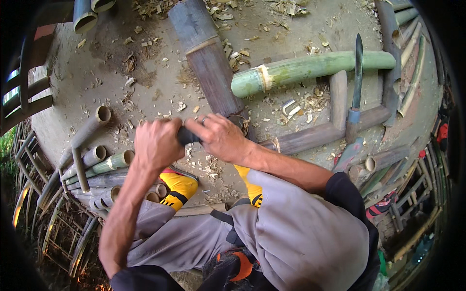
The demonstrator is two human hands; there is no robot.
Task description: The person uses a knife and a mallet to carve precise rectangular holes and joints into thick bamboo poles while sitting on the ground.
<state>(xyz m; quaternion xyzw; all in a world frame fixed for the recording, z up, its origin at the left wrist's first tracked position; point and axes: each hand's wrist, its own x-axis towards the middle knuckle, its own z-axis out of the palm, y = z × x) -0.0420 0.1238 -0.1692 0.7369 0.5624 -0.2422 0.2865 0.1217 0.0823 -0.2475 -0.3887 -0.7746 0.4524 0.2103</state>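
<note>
My left hand (158, 146) is closed around a short dark cylindrical piece (187, 136), blurred by motion. On its other side my right hand (221, 138), a ring on one finger, is closed on the same piece, thumb and fingers curled over it. Most of the piece is hidden in my grip, so its kind cannot be told. Just beyond my right hand is the lower end of a thick dark bamboo pole (209, 72), running away up the ground. To the right of that pole, a green bamboo length (310, 70) rests with its pale scraped node near the left end.
A long knife (358, 72) leans across the green bamboo and a brown bamboo piece (306, 139). Bamboo tubes (104, 165) are stacked at left; more poles (412, 72) lie at right. Wood shavings (291, 109) litter the ground. My yellow-socked feet (179, 189) are below my hands.
</note>
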